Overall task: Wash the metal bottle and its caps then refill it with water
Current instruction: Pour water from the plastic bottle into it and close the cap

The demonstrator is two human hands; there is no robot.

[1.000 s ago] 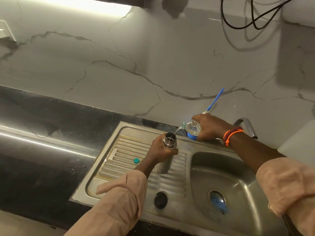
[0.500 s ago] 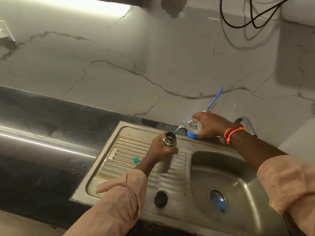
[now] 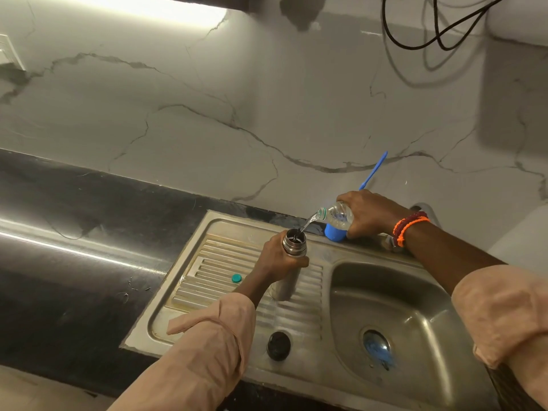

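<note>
My left hand [image 3: 277, 258] grips the metal bottle [image 3: 292, 264], which stands upright and uncapped on the ribbed drainboard [image 3: 213, 280]. My right hand [image 3: 370, 213] holds a clear plastic bottle [image 3: 335, 216] tilted to the left, and a thin stream of water runs from its mouth into the metal bottle's opening. A black cap [image 3: 278, 345] lies on the drainboard near the front edge. A small teal cap [image 3: 236, 278] lies on the ribs left of my left wrist.
The steel sink basin [image 3: 415, 330] with a blue drain lies to the right. A blue cup [image 3: 335, 232] holding a blue-handled brush [image 3: 373, 170] stands behind the sink under my right hand. The tap [image 3: 427, 209] is behind my right wrist. Black countertop [image 3: 74, 232] stretches left.
Both hands hold their places while the water keeps pouring; my right hand has risen very slightly with the plastic bottle.
</note>
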